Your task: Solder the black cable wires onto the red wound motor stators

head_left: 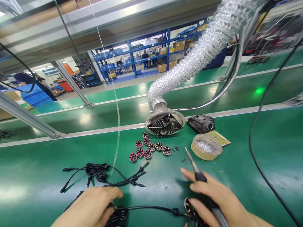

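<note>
My left hand is closed on a black cable above a coiled bundle at the bottom edge. The cable runs right to a small wound stator with thin coloured wires. A soldering iron is gripped in my right hand, its tip pointing up and away from me. My right thumb is over the stator, partly covering it; whether it presses on it I cannot tell. Several loose stators with red or copper windings lie grouped ahead. More black cables with bared ends rest beyond my left hand.
A round fume extractor with a silver flexible duct stands behind the stators. To its right are a black iron holder and a tape roll holding silvery scraps. A dark cord hangs across the right side.
</note>
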Tool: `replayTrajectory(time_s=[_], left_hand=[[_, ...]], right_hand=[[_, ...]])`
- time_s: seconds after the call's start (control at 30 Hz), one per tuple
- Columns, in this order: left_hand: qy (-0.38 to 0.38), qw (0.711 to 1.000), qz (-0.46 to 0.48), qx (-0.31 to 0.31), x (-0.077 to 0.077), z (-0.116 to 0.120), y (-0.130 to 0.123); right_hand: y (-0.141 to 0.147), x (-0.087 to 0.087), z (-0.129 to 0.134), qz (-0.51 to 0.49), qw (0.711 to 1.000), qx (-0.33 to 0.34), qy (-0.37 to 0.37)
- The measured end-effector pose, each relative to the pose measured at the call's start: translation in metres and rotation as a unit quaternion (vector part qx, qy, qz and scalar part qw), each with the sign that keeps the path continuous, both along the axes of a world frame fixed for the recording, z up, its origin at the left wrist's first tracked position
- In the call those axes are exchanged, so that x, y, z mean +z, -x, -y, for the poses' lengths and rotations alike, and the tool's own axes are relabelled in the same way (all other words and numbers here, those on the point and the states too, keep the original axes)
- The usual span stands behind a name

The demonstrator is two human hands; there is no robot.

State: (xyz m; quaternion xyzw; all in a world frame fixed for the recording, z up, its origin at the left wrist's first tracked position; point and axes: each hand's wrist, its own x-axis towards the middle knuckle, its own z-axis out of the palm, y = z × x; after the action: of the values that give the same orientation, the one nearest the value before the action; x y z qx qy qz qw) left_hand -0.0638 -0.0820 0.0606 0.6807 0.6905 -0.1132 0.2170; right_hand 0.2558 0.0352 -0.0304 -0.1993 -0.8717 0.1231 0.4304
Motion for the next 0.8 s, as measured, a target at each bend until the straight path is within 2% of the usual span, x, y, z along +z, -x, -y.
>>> replayTrajectory(time_s=[0.1,0.17,0.23,0.3,0.37,0.47,0.53,0.6,0.67,0.8], left_hand=[[-0.087,0.993,0.027,-0.072,-0.004,-0.059,-0.044],[-0.132,0.988,0.004,-0.085,-0.014,-0.105,-0.072],[-0.143,0.986,-0.006,-0.083,-0.026,-0.142,-0.09],[-0.139,0.985,-0.006,-0.101,-0.035,-0.163,-0.098],[-0.123,0.983,0.003,-0.134,-0.041,-0.165,-0.1],[-0.094,0.978,0.026,-0.182,-0.038,-0.147,-0.098],[-0.093,0.983,0.052,-0.148,-0.033,-0.13,-0.096],[-0.087,0.99,0.081,-0.071,-0.027,-0.115,-0.094],[-0.049,0.993,0.11,-0.015,-0.024,-0.104,-0.095],[0.034,0.983,0.179,0.014,-0.029,-0.101,-0.1]], right_hand=[[0.012,0.006,-0.028,-0.027,0.999,-0.011,-0.012],[0.017,0.005,-0.039,-0.034,0.999,-0.02,-0.013],[0.016,0.002,-0.044,-0.03,0.999,-0.03,-0.02],[0.011,-0.003,-0.045,-0.019,0.999,-0.039,-0.027],[0.007,-0.007,-0.046,-0.008,0.999,-0.046,-0.028],[0.007,-0.012,-0.047,-0.012,0.999,-0.035,-0.009],[0.009,-0.014,-0.048,-0.006,1.0,-0.003,0.022],[0.013,-0.015,-0.048,0.011,0.997,0.043,0.067],[0.016,-0.016,-0.046,0.031,0.989,0.085,0.114],[0.02,-0.016,-0.044,0.072,0.976,0.128,0.159]])
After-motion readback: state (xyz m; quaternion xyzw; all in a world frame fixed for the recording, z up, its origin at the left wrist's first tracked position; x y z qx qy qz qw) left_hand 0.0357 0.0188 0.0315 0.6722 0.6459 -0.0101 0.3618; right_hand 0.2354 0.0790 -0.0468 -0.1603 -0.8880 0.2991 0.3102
